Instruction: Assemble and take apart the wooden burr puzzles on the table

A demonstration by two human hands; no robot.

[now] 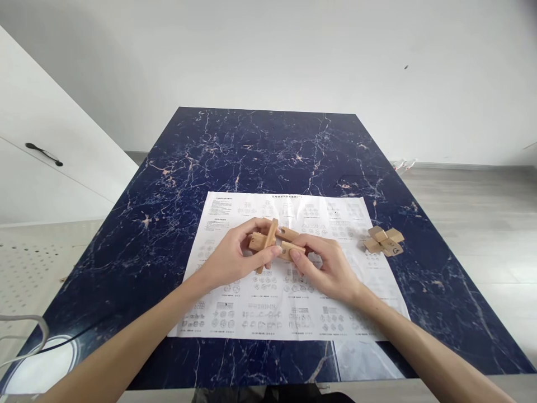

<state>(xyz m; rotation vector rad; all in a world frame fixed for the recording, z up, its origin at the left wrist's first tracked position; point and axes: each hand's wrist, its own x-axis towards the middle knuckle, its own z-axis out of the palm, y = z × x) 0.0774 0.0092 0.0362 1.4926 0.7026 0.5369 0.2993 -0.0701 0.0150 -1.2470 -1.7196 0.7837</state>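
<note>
In the head view, the left hand (229,254) has its thumb and fingers closed around a cluster of wooden puzzle pieces (268,242), with one slim bar tilted across the front of a thicker block. The right hand (329,266) pinches notched wooden bars (289,248) between thumb and fingers, a rounded cut-out showing near the left end; whether these are two bars or one forked piece cannot be told. The hands' pieces meet or nearly meet between the thumbs; the exact contact is hidden.

Both hands are above the middle of a creased diagram sheet (251,202), printed with rows of small line drawings and text. At the sheet's right edge lies an interlocked wooden burr puzzle (384,242), with dark marks on one face, well apart from the right hand.

The sheet lies on the near half of a dark blue marble-patterned table (260,151). To the left is a white cabinet (59,106) with a black handle (44,154); a pale cable (42,327) loops at the near left corner. A white wall (268,56) rises beyond the far edge.
</note>
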